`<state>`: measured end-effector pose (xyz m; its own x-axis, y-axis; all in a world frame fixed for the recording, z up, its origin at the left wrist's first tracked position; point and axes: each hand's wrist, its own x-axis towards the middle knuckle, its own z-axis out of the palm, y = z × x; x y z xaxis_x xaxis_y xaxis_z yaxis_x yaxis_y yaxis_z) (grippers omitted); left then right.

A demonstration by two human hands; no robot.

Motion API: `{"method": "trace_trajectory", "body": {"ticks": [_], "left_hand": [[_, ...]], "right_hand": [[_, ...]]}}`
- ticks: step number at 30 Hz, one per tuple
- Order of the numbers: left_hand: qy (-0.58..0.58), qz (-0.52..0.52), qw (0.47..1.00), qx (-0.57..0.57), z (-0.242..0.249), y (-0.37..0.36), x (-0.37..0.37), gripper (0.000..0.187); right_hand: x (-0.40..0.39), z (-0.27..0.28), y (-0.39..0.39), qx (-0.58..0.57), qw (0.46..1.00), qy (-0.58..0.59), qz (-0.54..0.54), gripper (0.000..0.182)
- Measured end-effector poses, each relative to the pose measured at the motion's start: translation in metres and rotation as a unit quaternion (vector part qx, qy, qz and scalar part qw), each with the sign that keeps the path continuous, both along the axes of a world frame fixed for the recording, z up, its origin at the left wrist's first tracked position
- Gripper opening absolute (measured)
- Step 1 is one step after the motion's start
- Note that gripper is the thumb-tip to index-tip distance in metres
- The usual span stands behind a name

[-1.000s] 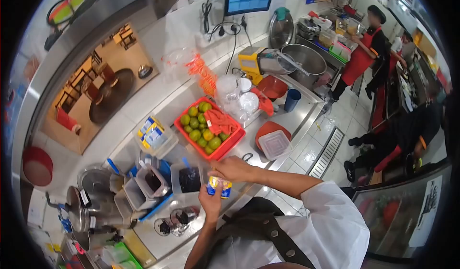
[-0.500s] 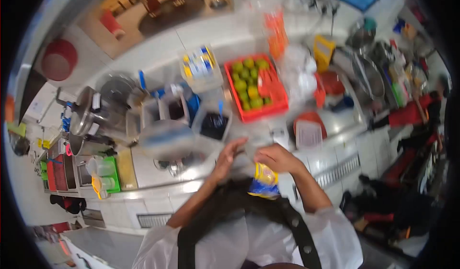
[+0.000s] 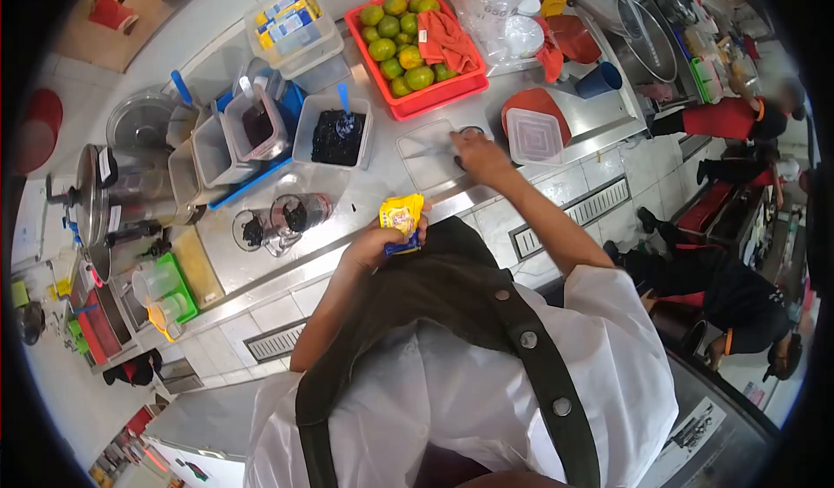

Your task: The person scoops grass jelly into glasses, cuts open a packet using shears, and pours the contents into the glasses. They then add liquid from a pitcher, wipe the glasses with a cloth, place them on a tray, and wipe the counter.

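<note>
My left hand (image 3: 380, 243) is closed around a small yellow and blue packet (image 3: 400, 219), held upright in front of my apron at the counter's front edge. My right hand (image 3: 483, 158) reaches over the counter, its fingers bent down onto a small dark-edged, loop-shaped thing (image 3: 472, 129) that they partly cover; I cannot make out what it is. Beside those fingers lies a clear plastic lid (image 3: 423, 165). Left of it stands a clear tub of black jelly-like pieces (image 3: 337, 139) with a blue-handled utensil. Two glass mugs (image 3: 300, 216) with similar black pieces stand near my left hand.
A red tray (image 3: 426, 102) holds green citrus fruits and a red cloth. Behind stands a tub of yellow-blue packets (image 3: 291, 21). To the right are a clear square lid (image 3: 534, 136) on a red one and a blue cup (image 3: 599, 80). Other people (image 3: 738, 301) work at far right.
The packet has passed from my right hand to my left, which was open before. My right hand has moved forward onto the counter. The view has shifted, bringing the counter lower.
</note>
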<state>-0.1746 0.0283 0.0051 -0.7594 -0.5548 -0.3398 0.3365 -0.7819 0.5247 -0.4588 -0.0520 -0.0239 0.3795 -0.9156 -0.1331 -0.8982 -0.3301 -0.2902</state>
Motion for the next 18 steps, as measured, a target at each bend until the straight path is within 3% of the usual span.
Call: {"method": "trace_trajectory", "body": {"ticks": [1, 5, 7, 10, 13, 15, 18], "left_hand": [[0.019, 0.016, 1.000, 0.006, -0.002, 0.003, 0.000, 0.078], [0.000, 0.075, 0.996, 0.045, 0.008, 0.001, 0.001, 0.074], [-0.018, 0.109, 0.992, 0.064, 0.010, -0.004, -0.004, 0.058], [-0.041, 0.157, 0.980, 0.118, -0.001, -0.008, -0.007, 0.048], [-0.093, 0.165, 0.979, 0.081, 0.016, -0.010, -0.010, 0.044], [-0.115, 0.142, 0.982, 0.047, 0.015, -0.005, -0.013, 0.043], [-0.126, 0.073, 0.989, 0.001, -0.002, 0.005, -0.013, 0.042]], "right_hand": [[-0.009, -0.004, 0.001, 0.053, 0.992, 0.116, -0.018, 0.041], [-0.018, -0.024, 0.005, 0.010, 0.991, 0.130, 0.016, 0.040], [-0.019, -0.026, 0.002, -0.032, 0.989, 0.142, 0.020, 0.038], [-0.019, -0.029, -0.006, 0.097, 0.988, 0.114, -0.040, 0.035], [-0.026, 0.004, 0.001, 0.166, 0.978, 0.104, -0.069, 0.034], [-0.036, 0.009, 0.011, 0.273, 0.951, -0.110, -0.095, 0.039], [-0.021, 0.030, 0.030, 0.379, 0.817, -0.421, -0.102, 0.047]]}}
